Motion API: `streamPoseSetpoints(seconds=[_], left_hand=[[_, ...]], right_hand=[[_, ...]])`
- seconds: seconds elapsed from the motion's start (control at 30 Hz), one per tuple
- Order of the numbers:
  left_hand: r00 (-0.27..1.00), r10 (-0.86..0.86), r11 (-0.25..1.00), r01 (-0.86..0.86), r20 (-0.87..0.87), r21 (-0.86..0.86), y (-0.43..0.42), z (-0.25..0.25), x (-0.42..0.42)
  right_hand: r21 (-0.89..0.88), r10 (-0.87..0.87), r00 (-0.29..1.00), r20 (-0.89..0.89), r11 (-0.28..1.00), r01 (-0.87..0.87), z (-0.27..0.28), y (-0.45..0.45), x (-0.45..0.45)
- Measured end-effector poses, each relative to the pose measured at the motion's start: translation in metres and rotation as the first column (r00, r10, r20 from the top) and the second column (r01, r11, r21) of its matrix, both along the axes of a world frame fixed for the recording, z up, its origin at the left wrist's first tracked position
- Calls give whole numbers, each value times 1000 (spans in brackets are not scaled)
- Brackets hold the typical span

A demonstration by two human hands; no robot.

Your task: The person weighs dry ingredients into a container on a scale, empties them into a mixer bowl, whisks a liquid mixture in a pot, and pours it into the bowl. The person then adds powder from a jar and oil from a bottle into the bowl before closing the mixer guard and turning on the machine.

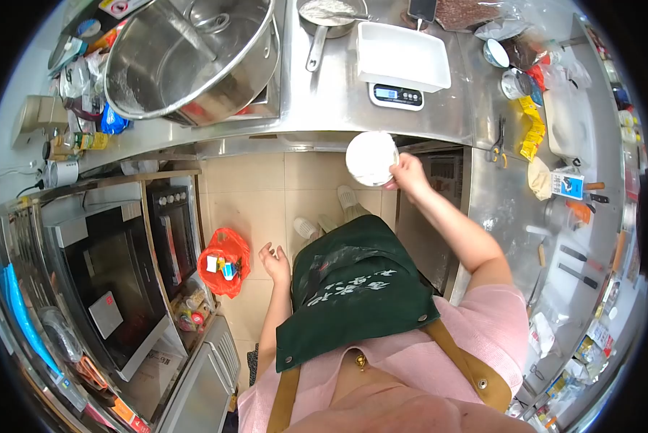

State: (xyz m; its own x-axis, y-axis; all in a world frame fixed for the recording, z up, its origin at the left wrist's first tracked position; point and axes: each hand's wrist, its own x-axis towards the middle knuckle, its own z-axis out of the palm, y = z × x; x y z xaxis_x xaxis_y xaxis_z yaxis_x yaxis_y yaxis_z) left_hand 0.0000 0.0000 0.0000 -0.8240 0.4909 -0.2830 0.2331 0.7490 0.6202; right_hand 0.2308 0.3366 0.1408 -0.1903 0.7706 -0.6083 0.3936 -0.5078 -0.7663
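Pink shirt up front, white rectangular tray already on the white digital scale, right fingers pinching a round white bowl off it, left fingers half-open, empty.

A round white bowl, white inside, is in the right hand, gripped at its right rim, just off the near edge of the table. Whether it holds anything is unclear. Farther off, a rectangular white tray sits on a scale with a lit display.
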Motion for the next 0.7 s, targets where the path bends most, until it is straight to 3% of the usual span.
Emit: streamPoseSetpoints(seconds=[0.07, 0.1, 0.17, 0.23, 0.27, 0.43, 0.47, 0.57, 0.7], left_hand=[[999, -37, 999, 37, 9, 34, 11, -6, -13], [995, -41, 998, 36, 96, 51, 30, 6, 33], [990, -48, 997, 39, 136, 70, 43, 5, 24], [988, -69, 996, 61, 137, 59, 50, -3, 22], [987, -78, 996, 71, 143, 52, 52, -5, 24], [992, -5, 1000, 2, 123, 21, 44, -11, 28], [994, 12, 1000, -13, 106, 11, 38, -13, 28], [993, 69, 996, -63, 93, -68, 22, -11, 29], [976, 171, 975, -148, 138, -163, 4, -6, 32]], right_hand=[[55, 22, 1000, -5, 998, -22, 25, 25, -2], [82, -6, 999, 40, 997, 2, 75, 55, 33], [167, -45, 999, 19, 985, 41, 104, 93, 32], [300, 17, 999, 44, 954, -29, 129, 135, 34], [328, 33, 999, 41, 944, -45, 137, 156, 36], [499, 26, 927, 374, 837, -225, 129, 239, 25], [507, 21, 897, 442, 819, -270, 127, 244, 18], [551, -83, 587, 805, 471, -689, 94, 264, 10], [385, -105, 371, 922, 308, -870, 95, 256, -21]])
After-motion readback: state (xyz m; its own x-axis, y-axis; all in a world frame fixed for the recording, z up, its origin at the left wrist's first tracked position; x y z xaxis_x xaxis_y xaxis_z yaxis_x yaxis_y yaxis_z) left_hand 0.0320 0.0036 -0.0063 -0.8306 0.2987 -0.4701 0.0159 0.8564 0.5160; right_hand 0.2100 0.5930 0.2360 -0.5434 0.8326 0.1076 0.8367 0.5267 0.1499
